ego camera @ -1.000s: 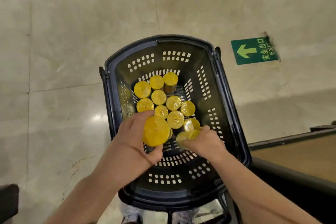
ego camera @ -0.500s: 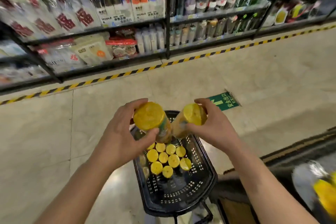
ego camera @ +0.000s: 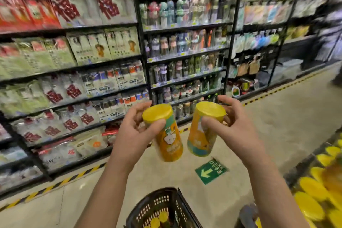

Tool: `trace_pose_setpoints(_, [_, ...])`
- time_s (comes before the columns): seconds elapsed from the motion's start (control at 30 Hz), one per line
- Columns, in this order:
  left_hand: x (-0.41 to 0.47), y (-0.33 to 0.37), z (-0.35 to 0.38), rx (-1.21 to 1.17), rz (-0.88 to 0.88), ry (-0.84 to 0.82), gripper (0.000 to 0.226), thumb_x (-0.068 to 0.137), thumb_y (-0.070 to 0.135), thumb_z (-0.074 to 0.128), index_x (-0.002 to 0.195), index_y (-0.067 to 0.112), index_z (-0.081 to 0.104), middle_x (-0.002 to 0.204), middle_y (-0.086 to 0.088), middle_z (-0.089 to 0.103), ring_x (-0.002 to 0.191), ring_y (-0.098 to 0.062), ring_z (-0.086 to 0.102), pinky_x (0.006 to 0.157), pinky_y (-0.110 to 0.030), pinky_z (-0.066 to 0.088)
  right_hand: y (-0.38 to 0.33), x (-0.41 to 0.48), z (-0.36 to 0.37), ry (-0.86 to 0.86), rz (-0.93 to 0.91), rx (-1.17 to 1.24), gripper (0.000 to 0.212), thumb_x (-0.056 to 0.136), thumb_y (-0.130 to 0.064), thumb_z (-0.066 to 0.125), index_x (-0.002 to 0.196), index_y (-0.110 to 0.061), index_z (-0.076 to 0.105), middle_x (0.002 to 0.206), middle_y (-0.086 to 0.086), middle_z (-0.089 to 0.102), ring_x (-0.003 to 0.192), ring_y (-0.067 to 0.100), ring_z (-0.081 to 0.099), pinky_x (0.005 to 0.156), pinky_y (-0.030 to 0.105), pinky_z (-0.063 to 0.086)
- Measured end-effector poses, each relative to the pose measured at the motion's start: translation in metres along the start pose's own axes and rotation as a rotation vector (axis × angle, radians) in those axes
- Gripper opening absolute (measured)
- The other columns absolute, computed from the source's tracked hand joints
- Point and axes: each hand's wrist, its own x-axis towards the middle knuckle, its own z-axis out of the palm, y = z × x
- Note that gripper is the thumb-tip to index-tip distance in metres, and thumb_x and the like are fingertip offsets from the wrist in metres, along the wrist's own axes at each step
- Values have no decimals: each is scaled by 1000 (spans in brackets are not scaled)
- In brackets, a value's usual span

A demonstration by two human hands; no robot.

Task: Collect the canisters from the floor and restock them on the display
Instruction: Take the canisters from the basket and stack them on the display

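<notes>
Canisters, two of them, are hanging in mid-air at the centre of the frame, one in each hand. The left hand [ego camera: 133, 135] is gripping the left canister [ego camera: 167, 139] just under its yellow lid, thumb curling across the front and fingers wrapping behind. The right hand [ego camera: 235, 129] is gripping the right canister [ego camera: 202, 135] the same way, thumb pressing below the lid and fingers spreading round the far side. Both have orange printed bodies and are tilting, lids apart and bottoms leaning toward each other, close but not touching. At the bottom centre a black perforated basket [ego camera: 167, 202] is sitting on the pale floor [ego camera: 277, 126], with more yellow lids [ego camera: 159, 218] showing inside it. At the lower right edge a blurred display [ego camera: 312, 190] of yellow-lidded canisters is showing. A green arrow sign [ego camera: 210, 170] is lying on the floor below the right canister. Dark shelves [ego camera: 142, 29] packed with bags and bottles are filling the upper half, and yellow-and-black striped tape [ego camera: 55, 185] is running along their foot.
</notes>
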Motion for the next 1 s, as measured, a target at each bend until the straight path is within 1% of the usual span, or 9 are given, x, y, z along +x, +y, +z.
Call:
trace_pose_setpoints(0.1, [4,24,19,-22,37,-35,53,80,26,79,128,31,58,104,25,70,94,6,67,68,-11,53,-19,-6,-27,95,-35,68,61,77,-29,86,128,-44,56,118,-11,67,102,-1,66,76,17,54])
trace_pose_setpoints(0.27, [2,43,50,-78,49,-99,63,67,38,81,126,35,60,110,16,72,97,0,69,69,-14,55,-38,-26,-71,174,-83,80,66,72,-41,90,130,-44,58,126,-7,65,113,9,66,90,33,57])
trace_pose_setpoints(0.4, [-3,53,78,-99,72,-178,62,65,38,82,124,38,62,108,17,72,95,2,69,66,-15,56,-53,-55,-103,223,-79,-40,65,77,-35,86,133,-42,55,120,-16,66,105,-2,66,81,21,58])
trace_pose_setpoints(0.47, [-7,56,93,-94,81,-234,63,63,44,82,122,41,63,109,19,71,98,4,67,74,-19,55,-61,-72,-119,283,-73,-90,64,76,-34,87,131,-42,56,115,-21,68,100,-7,66,76,14,55])
trace_pose_setpoints(0.57, [-13,53,118,-76,85,-369,67,58,52,82,121,44,63,114,19,69,108,-2,64,90,-34,55,-60,-103,-140,426,-33,-153,67,70,-42,88,130,-43,58,114,-20,69,102,-4,66,78,19,57])
trace_pose_setpoints(0.63, [-18,50,139,-61,99,-474,70,56,55,81,123,45,63,118,18,68,110,-4,64,92,-36,56,-57,-126,-154,511,-8,-216,70,66,-51,89,128,-46,58,117,-18,69,105,-1,66,84,24,57])
trace_pose_setpoints(0.7, [-29,45,161,-77,101,-566,72,55,54,82,123,45,62,118,18,67,102,2,66,85,-27,56,-53,-150,-167,578,26,-280,67,67,-52,90,126,-47,60,119,-18,68,108,0,65,87,27,55])
trace_pose_setpoints(0.83, [-57,41,205,-126,94,-726,72,54,54,83,123,46,62,117,21,66,94,2,69,71,-17,55,-54,-197,-192,735,89,-337,58,72,-42,87,123,-48,62,115,-32,63,100,-18,59,73,11,51])
trace_pose_setpoints(1.0, [-93,44,262,-161,136,-826,70,63,42,84,128,34,61,117,17,64,91,20,60,65,-3,48,-47,-242,-229,896,137,-344,65,65,-51,88,124,-54,62,124,-23,65,112,-2,63,87,30,56])
